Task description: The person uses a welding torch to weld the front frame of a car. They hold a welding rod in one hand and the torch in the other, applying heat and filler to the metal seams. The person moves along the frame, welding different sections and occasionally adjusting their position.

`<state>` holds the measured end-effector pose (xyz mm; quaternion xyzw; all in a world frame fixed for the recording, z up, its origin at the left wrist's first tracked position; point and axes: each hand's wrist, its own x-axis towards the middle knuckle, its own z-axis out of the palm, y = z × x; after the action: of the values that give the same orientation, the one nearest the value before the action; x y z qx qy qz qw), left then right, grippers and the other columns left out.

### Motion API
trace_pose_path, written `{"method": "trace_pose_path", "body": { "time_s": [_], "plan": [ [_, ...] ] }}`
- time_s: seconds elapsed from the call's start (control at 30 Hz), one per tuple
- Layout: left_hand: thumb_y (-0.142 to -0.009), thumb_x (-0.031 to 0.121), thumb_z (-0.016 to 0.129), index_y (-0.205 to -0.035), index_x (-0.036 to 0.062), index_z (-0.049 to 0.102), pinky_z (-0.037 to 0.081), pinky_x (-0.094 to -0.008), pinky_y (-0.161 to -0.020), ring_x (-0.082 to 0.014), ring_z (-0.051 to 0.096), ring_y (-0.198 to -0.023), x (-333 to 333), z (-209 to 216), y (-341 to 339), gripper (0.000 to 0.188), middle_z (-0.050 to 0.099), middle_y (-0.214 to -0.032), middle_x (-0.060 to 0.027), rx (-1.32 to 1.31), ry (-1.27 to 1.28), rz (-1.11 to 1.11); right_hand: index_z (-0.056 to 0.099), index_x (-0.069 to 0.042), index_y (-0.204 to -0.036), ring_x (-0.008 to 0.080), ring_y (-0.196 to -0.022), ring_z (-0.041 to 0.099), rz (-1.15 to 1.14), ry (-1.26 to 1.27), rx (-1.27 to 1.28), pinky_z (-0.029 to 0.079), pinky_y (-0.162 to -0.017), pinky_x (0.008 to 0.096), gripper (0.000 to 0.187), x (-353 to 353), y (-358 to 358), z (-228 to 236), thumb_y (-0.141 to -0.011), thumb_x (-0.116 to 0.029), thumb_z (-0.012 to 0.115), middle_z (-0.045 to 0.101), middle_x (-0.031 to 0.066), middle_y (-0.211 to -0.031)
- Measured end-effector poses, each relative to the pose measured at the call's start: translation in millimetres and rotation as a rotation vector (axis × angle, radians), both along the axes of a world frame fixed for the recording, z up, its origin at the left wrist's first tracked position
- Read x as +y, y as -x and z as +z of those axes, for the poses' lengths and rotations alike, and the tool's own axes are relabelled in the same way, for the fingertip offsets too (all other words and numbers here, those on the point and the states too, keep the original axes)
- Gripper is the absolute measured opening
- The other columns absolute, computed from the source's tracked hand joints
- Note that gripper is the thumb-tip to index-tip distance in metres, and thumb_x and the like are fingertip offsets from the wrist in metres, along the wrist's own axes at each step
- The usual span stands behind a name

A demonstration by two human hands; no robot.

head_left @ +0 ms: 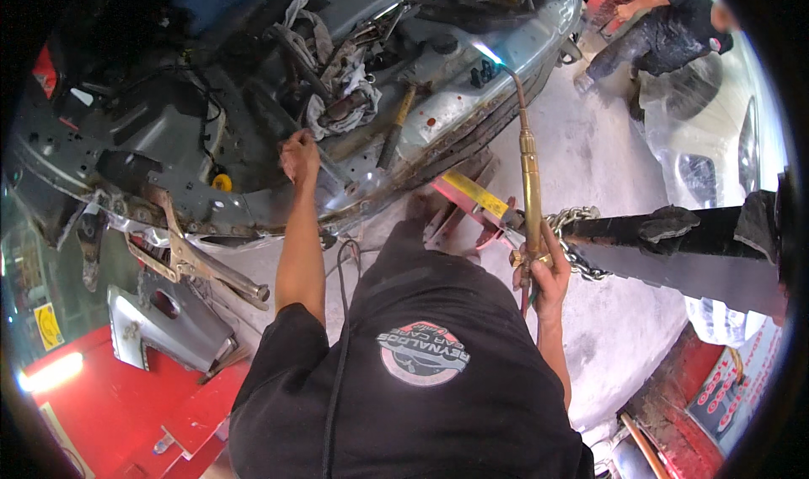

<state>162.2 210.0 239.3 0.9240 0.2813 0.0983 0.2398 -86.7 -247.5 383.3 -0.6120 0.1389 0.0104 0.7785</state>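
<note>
My right hand (549,270) is wrapped around the lower body of a brass gas torch (529,171). The torch stands nearly upright in the picture, and a bright blue-white flame (487,53) burns at its bent tip, over the grey car body (455,100) beside a small dark fitting. Over the same bodywork, my left hand (299,157) has its fingers bunched together next to a long dark bar; what they hold, if anything, is hidden. Close by lie a crumpled grey rag (358,108) and a hammer (394,129) with a yellowish part.
Locking clamp pliers (202,264) hang on the car's near edge at left. A silver panel (168,331) lies by a red surface (93,395). At right, a chain (581,226) loops around a black beam (674,243). Another person (666,32) crouches at the far right, beside a plastic-covered car.
</note>
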Motion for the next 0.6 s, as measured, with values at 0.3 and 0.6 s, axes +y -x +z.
{"method": "trace_pose_path", "body": {
  "time_s": [0.3,0.6],
  "plan": [
    [-0.088,0.015,0.064,-0.12,0.0113,0.073,0.051,-0.0481,-0.1,-0.04,0.064,-0.119,13.1,23.0,-3.7,0.034,0.07,-0.124,-0.0218,-0.014,0.047,-0.015,0.044,0.007,-0.152,0.0184,-0.069,0.066,0.158,0.02,0.07,0.054,-0.061,0.0289,0.075,25.2,-34.2,14.7,-0.087,-0.02,0.07,0.067,0.0179,-0.111],
    [-0.096,0.013,0.061,-0.136,0.0013,0.059,0.05,-0.0468,-0.099,-0.0347,0.064,-0.114,-82.0,69.1,41.1,0.042,0.069,-0.12,-0.0189,-0.303,0.286,-0.455,0.05,-0.001,-0.151,0.0245,-0.101,0.067,0.333,0.243,0.027,0.052,-0.091,0.0353,0.07,50.4,-69.4,-6.1,-0.088,-0.022,0.071,0.068,0.0164,-0.12]
  ]
}}
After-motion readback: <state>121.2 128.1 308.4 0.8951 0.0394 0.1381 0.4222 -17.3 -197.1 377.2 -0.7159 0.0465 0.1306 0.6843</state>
